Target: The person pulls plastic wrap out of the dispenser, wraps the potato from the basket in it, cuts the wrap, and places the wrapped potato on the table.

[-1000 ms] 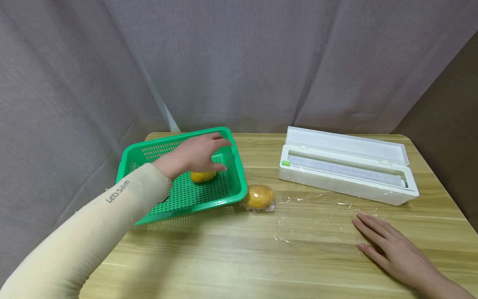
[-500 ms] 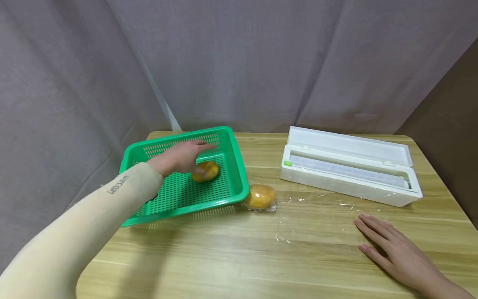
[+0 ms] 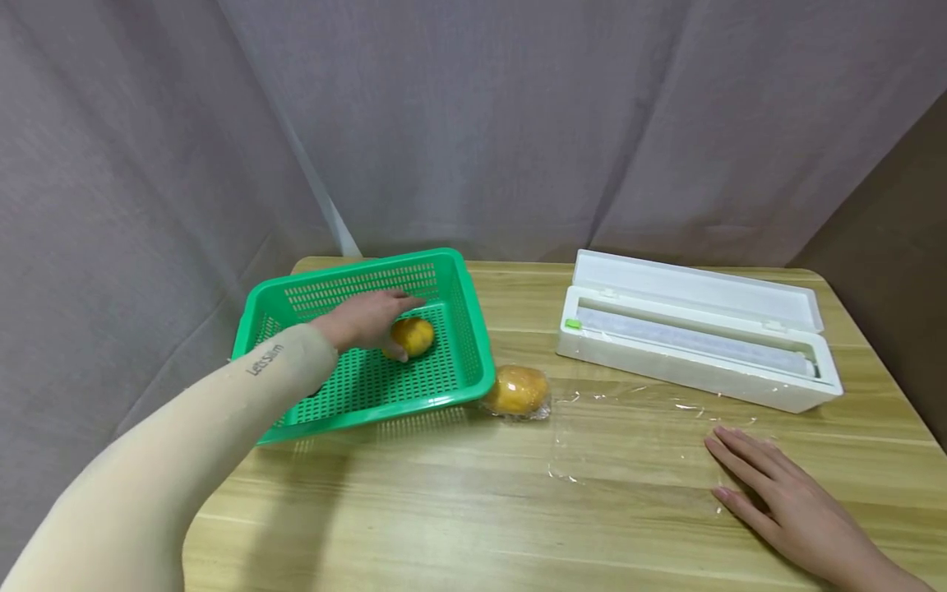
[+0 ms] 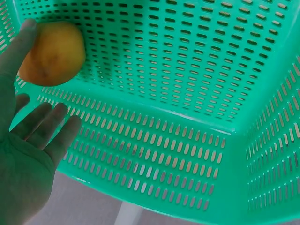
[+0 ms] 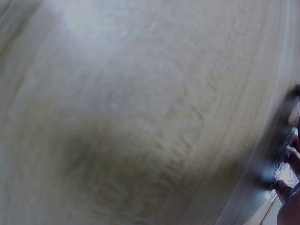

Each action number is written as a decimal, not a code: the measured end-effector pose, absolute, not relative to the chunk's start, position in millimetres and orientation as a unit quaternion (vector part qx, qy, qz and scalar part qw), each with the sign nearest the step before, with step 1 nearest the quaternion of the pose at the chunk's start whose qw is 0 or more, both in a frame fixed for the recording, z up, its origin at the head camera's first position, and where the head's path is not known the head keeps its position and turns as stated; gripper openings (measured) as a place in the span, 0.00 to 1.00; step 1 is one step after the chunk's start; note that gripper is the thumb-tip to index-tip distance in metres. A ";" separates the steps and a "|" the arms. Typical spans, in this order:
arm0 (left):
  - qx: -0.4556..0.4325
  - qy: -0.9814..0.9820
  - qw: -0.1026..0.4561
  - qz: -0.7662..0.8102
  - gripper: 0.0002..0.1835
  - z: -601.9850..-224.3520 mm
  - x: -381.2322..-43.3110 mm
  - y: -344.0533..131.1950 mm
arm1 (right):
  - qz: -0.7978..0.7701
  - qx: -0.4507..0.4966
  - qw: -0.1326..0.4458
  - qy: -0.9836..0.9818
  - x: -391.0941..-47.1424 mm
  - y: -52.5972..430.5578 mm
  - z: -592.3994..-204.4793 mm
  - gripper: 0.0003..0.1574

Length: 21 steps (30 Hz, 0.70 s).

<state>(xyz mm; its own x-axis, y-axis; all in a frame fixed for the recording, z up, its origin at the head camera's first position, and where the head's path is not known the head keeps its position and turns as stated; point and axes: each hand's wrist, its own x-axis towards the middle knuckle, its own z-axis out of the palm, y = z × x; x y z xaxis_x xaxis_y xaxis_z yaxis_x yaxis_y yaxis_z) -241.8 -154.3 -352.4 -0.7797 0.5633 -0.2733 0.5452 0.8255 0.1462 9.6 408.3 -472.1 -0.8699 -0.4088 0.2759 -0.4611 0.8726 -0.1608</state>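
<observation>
My left hand (image 3: 367,319) reaches into the green plastic basket (image 3: 484,362), fingers extended around a yellow-orange oval fruit (image 3: 414,335) on its floor. In the left wrist view the thumb (image 4: 23,40) overlaps the edge of the fruit (image 4: 58,54), while the other fingers lie apart from it. My right hand (image 3: 795,506) rests palm down, fingers straight, at the right end of a clear sheet of cling film (image 3: 629,444) spread over the table. A similar fruit wrapped in film (image 3: 520,390) lies against the basket's right front corner. In the right wrist view the fingers show only at the edge.
Behind the film sheet, a white cling film box (image 3: 688,370) stands with its lid (image 3: 695,288) up and a roll (image 3: 688,337) inside. A green slider (image 3: 573,324) sits at its left end. Grey curtain (image 3: 473,123) hangs behind the wooden table (image 3: 444,526).
My left hand has lowered from above the basket's right part to beside the fruit, its thumb coming down to it. My right hand stays on the film.
</observation>
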 end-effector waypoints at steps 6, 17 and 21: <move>0.295 0.943 0.154 0.022 0.50 -358.9 -243.1 -154.3 | 0.114 0.221 0.116 -0.962 13.0 408.4 -473.3 0.50; 0.338 0.932 0.127 0.042 0.34 -367.3 -240.2 -156.7 | 0.113 0.224 0.121 -0.960 14.8 406.1 -472.4 0.50; 0.346 0.930 0.118 0.049 0.32 -365.0 -239.0 -155.5 | 0.115 0.225 0.125 -0.960 14.3 405.2 -472.1 0.49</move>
